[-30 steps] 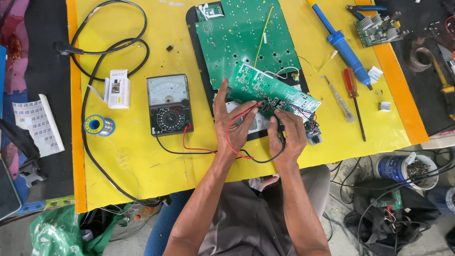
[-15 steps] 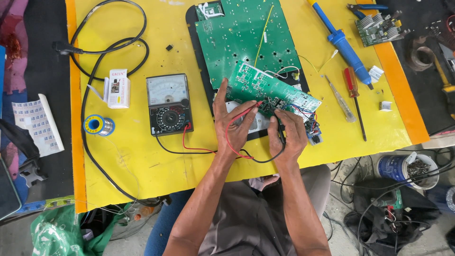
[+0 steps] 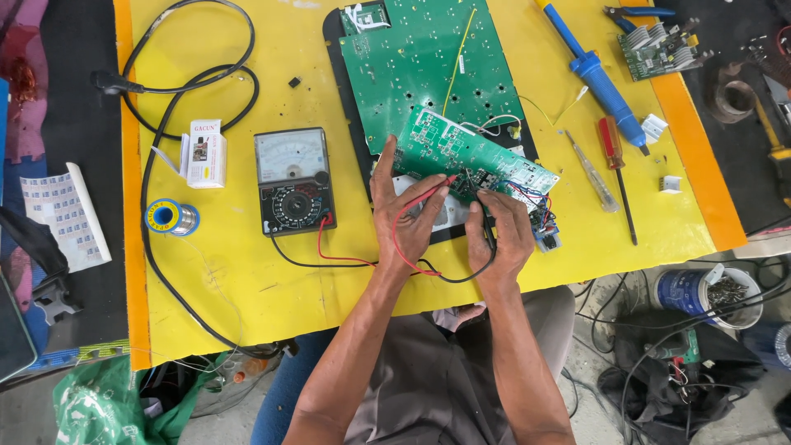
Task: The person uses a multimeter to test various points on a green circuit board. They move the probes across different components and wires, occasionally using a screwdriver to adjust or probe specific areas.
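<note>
Green board: the small green circuit board (image 3: 470,161) lies tilted on the yellow surface (image 3: 247,272), its long axis running from upper left down to lower right, over the lower end of the larger green circuit board (image 3: 420,58).
Red probe: the red probe (image 3: 432,188) is pinched in the left hand (image 3: 404,214), its tip pointing up and right onto the small board's middle.
Black probe: the black probe (image 3: 488,221) sits in the right hand (image 3: 503,235), pointing up at the board's lower edge beside the bundle of red and blue wires (image 3: 535,202).
Left grip: fingers closed on the red probe, with the index finger stretched up along the board's left end.
Right grip: fingers curled round the black probe; the tip itself is hidden by the fingers.
Key relation: the board lies just above and ahead of both hands, touching the left fingertips; both probes meet it near its middle, close together.
Nearer hand: the two are about level, the left reaching further along the board.
Leads: the red and black leads (image 3: 362,262) loop back left to the analog multimeter (image 3: 294,180), well left of the hands.
Around: a solder reel (image 3: 171,217) and small white box (image 3: 206,152) at left; a blue desoldering pump (image 3: 597,78) and red-handled screwdriver (image 3: 614,152) at right, apart from both hands.
</note>
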